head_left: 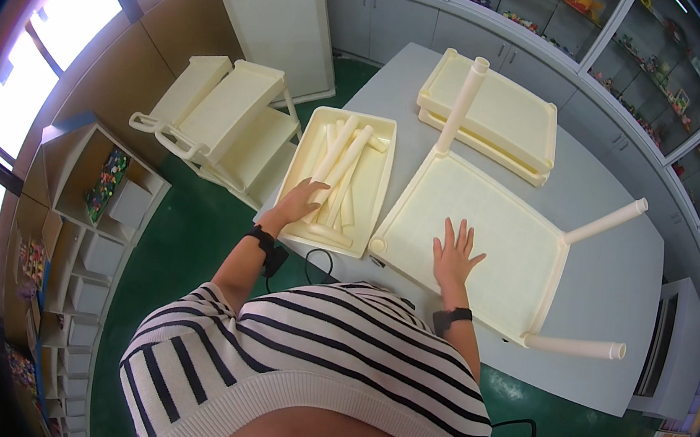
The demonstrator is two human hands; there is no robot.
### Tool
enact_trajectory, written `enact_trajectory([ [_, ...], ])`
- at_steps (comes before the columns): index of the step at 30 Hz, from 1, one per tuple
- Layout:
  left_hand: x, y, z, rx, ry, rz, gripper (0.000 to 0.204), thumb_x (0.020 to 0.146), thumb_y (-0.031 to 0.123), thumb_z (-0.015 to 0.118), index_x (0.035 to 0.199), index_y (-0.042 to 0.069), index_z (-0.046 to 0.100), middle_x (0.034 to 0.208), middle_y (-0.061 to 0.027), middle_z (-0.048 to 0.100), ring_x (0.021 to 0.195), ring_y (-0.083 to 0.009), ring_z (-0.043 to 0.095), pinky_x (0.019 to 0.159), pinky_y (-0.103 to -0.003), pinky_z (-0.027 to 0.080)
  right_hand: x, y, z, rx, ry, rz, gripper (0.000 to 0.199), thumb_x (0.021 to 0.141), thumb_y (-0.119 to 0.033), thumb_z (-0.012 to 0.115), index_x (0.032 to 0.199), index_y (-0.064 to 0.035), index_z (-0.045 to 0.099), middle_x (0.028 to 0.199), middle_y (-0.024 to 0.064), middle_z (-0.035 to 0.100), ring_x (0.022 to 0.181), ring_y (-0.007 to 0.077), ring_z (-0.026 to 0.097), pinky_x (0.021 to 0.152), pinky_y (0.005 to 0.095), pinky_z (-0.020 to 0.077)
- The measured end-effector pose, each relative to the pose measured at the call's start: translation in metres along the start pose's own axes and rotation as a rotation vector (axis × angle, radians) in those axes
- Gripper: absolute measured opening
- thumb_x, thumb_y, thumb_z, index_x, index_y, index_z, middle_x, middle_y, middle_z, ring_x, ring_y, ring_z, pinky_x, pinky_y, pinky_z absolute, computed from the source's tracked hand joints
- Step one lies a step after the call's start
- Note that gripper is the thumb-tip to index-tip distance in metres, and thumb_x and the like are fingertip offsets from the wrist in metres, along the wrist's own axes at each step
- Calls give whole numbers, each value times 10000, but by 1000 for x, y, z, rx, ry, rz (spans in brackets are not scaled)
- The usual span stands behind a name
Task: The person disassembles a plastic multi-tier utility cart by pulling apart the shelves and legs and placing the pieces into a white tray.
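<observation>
My left grip [297, 202] half-curled over cream tubes [351, 155] in the tray [382, 158], hold unclear; my right grip [451, 266], splayed, empty, best steadied the shelf panel [504, 242] palm-flat.

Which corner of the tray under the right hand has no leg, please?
The near left corner, beside the tray of loose tubes, is bare; the other three each have a leg.

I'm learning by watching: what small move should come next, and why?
Probably lift one tube with the left hand: it is at the tubes in the tray, the right hand lies flat on the shelf, and three corners bear legs, the near left corner none.
</observation>
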State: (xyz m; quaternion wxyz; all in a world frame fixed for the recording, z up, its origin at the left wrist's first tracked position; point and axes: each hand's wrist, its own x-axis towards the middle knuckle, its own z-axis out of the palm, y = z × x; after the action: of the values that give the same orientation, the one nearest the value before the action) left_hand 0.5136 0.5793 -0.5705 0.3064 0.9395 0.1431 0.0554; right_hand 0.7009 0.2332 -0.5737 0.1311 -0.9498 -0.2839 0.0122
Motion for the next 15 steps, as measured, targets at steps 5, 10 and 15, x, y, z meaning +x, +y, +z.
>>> enact_trajectory([
  [5,2,8,16,-7,115,-12,522,756,-28,564,1229,168,462,1302,-212,401,1196,-407,390,1028,-438,331,0,3,2,1,4,12,525,921,-416,433,1409,-308,276,1518,45,130,1394,278,111,982,730,59],
  [10,10,34,16,84,238,36,613,722,-109,501,1251,195,440,1290,-226,403,1188,-405,387,1008,-441,353,-1,0,-1,-10,-15,13,526,920,-414,434,1410,-307,276,1517,44,133,1393,277,117,982,732,57],
  [15,16,22,24,365,221,-47,598,739,-20,542,1268,232,422,1243,-233,430,1138,-413,434,932,-458,412,-2,0,-2,0,-10,14,525,920,-414,436,1409,-306,278,1517,44,132,1393,276,115,984,729,62],
])
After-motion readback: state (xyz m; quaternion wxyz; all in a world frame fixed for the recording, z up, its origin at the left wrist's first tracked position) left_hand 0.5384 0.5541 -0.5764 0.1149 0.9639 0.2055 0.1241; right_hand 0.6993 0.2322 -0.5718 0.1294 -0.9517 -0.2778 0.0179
